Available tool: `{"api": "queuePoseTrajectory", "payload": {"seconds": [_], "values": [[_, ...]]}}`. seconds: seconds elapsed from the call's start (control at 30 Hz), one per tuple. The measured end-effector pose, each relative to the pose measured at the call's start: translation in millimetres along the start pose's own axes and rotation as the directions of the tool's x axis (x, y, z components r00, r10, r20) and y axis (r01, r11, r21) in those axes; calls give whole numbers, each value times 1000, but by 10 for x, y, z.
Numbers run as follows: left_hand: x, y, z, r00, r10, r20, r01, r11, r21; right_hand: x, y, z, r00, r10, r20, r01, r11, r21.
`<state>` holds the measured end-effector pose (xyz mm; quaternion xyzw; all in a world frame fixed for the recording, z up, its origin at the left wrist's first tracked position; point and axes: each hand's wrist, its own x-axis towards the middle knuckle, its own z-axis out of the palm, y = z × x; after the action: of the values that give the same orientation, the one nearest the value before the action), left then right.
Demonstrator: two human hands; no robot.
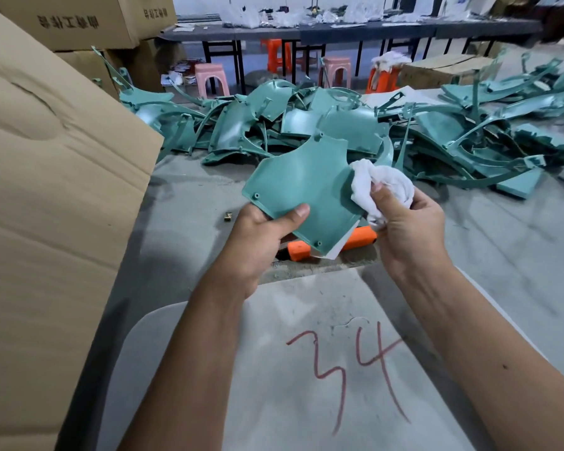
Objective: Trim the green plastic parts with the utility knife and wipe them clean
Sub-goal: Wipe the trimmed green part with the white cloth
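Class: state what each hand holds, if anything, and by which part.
Left hand grips the flat green plastic panel by its lower-left corner; right hand holds the bunched white cloth.

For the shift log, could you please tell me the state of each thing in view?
Flat green plastic panel: held up, gripped by left hand.
Crumpled white cloth: bunched in right hand, touching the panel.
Orange utility knife: lying unused under the panel.
Green parts pile: heaped behind.

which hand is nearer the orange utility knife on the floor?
Hard to call; marginally the right. The right hand, gripping the white cloth, sits beside the utility knife at its right end. The left hand, holding the green part, is beside its left end.
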<state>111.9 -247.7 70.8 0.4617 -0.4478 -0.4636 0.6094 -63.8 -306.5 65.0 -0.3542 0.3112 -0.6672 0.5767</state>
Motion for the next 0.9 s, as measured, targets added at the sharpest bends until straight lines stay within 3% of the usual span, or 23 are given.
{"api": "queuePoseTrajectory", "payload": {"seconds": [0.17,0.27,0.47,0.63,0.8,0.9], "values": [[-22,106,-174,994,10,107,-7,1000,-26,14,40,21,997,41,73,-49,992,115],[-64,116,-337,987,-45,156,51,998,-33,61,-12,-12,992,124,4,-122,971,207],[-121,104,-470,979,-35,200,34,999,7,158,-98,-125,974,170,-151,-165,985,49],[5,-29,-15,979,165,-118,-170,985,-36,-55,26,36,970,236,59,-236,972,-11],[69,-165,317,922,118,-370,-233,930,-285,-395,194,244,911,324,255,-345,938,44],[83,-201,367,873,129,-470,-279,923,-264,-458,289,274,932,282,227,-271,959,-82]]}}
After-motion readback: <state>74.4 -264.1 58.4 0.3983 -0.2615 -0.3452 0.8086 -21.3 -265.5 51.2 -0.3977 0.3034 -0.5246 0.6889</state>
